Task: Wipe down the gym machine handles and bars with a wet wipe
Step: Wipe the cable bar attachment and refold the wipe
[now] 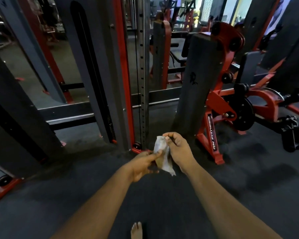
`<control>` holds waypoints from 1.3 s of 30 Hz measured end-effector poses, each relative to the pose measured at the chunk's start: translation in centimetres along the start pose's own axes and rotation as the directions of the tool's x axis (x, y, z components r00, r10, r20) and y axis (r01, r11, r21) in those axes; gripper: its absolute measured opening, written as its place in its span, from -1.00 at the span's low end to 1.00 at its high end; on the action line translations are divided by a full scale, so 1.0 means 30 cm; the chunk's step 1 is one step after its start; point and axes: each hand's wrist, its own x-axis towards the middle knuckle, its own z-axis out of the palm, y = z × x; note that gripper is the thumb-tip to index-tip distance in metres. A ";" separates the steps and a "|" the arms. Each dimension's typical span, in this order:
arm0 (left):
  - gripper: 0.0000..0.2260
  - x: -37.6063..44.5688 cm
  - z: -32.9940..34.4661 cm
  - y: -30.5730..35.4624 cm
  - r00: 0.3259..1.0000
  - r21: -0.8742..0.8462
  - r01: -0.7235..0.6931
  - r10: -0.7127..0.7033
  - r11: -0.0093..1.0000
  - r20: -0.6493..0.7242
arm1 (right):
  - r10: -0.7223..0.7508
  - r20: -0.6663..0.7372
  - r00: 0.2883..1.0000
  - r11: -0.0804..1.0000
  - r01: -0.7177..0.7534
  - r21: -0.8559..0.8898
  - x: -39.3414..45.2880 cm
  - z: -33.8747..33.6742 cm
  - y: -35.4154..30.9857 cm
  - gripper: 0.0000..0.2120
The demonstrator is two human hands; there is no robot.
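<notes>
A tall grey steel upright [93, 69] with a dark slot stood at left, beside a red column [123, 66] and a perforated metal strip [142, 75]. In front, over the dark speckled rubber floor [41, 195], the left hand [141, 165] pinched the lower part of a crumpled, whitish wet wipe [162, 156] between thumb and fingers, while the right hand [177, 149] gripped its top edge with curled fingers. At right, a red-framed machine [212, 128] carried a round black plate [242, 114].
</notes>
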 end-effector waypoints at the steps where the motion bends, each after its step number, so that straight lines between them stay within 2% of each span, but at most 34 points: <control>1: -0.62 0.049 -0.018 0.019 0.999 -0.023 -0.042 0.041 0.999 -0.023 | 0.005 -0.019 1.000 1.000 -0.005 -0.030 0.054 0.004 0.010 -0.86; 3: -0.72 0.145 -0.073 0.054 0.990 -0.065 -0.126 0.121 0.990 -0.076 | 0.084 0.003 0.996 0.996 -0.084 -0.041 0.153 0.003 0.031 -0.61; 5: -0.75 0.232 -0.140 0.095 0.979 -0.075 -0.180 0.171 0.981 -0.112 | 0.257 0.076 0.963 0.966 -0.259 0.013 0.245 -0.003 0.058 -0.38; 6: -0.76 0.277 -0.175 0.123 0.975 -0.083 -0.191 0.179 0.978 -0.133 | 0.328 0.145 0.933 0.940 -0.338 0.043 0.293 -0.001 0.070 -0.37; 8: -0.80 0.351 -0.228 0.167 0.965 -0.084 -0.210 0.192 0.974 -0.179 | 0.405 0.286 0.868 0.881 -0.454 0.131 0.367 0.018 0.074 -0.59; 10: -0.82 0.411 -0.265 0.199 0.953 -0.058 -0.235 0.218 0.970 -0.211 | 0.444 0.299 0.845 0.838 -0.509 0.195 0.427 0.041 0.071 -0.73; 15: -0.77 0.537 -0.369 0.261 0.924 0.088 -0.274 0.288 0.958 -0.253 | 0.436 0.097 0.895 0.806 -0.436 0.400 0.606 0.108 0.098 -0.92; 17: -0.78 0.570 -0.394 0.280 0.914 0.118 -0.287 0.309 0.950 -0.261 | 0.430 0.140 0.892 0.740 -0.437 0.511 0.646 0.140 0.103 -0.90; 19: -0.79 0.604 -0.416 0.296 0.918 0.101 -0.288 0.304 0.952 -0.255 | 0.401 0.235 0.885 0.719 -0.463 0.519 0.671 0.172 0.105 -0.75; 21: -0.77 0.631 -0.437 0.310 0.932 -0.007 -0.278 0.268 0.960 -0.243 | 0.379 0.256 0.889 0.739 -0.458 0.495 0.696 0.196 0.116 -0.65; 24: -0.78 0.654 -0.469 0.342 0.951 -0.328 -0.243 0.159 0.913 -0.264 | 0.359 0.123 0.925 0.736 -0.361 0.572 0.753 0.195 0.140 -0.60; 26: -0.82 0.666 -0.486 0.356 0.956 -0.422 -0.221 0.110 0.879 -0.273 | 0.369 0.054 0.928 0.723 -0.323 0.611 0.788 0.182 0.152 -0.62; 28: -0.80 0.687 -0.495 0.362 0.958 -0.364 -0.173 0.069 0.915 -0.280 | 0.372 0.040 0.928 0.718 -0.315 0.621 0.818 0.170 0.159 -0.63; 30: -0.74 0.714 -0.495 0.359 0.949 -0.181 -0.092 0.032 0.979 -0.313 | 0.357 0.016 0.934 0.745 -0.294 0.599 0.845 0.161 0.162 -0.61; 32: -0.74 0.755 -0.487 0.353 0.913 0.002 -0.036 0.034 0.999 -0.408 | 0.348 -0.068 0.935 0.823 -0.269 0.501 0.883 0.144 0.180 -0.52; 34: -0.77 0.791 -0.473 0.353 0.831 0.111 -0.047 0.100 0.993 -0.547 | 0.347 -0.181 0.920 0.927 -0.308 0.216 0.920 0.115 0.202 -0.41; 36: -0.67 0.811 -0.458 0.358 0.764 0.192 -0.098 0.197 0.977 -0.614 | 0.331 -0.200 0.922 0.933 -0.352 -0.080 0.943 0.090 0.215 -0.38; 37: -0.59 0.819 -0.448 0.362 0.758 0.238 -0.124 0.246 0.963 -0.604 | 0.336 -0.183 0.924 0.927 -0.359 -0.111 0.953 0.078 0.216 -0.40; 39: -0.62 0.832 -0.434 0.370 0.773 0.315 -0.181 0.333 0.932 -0.540 | 0.380 -0.114 0.918 0.925 -0.376 0.054 0.975 0.048 0.222 -0.41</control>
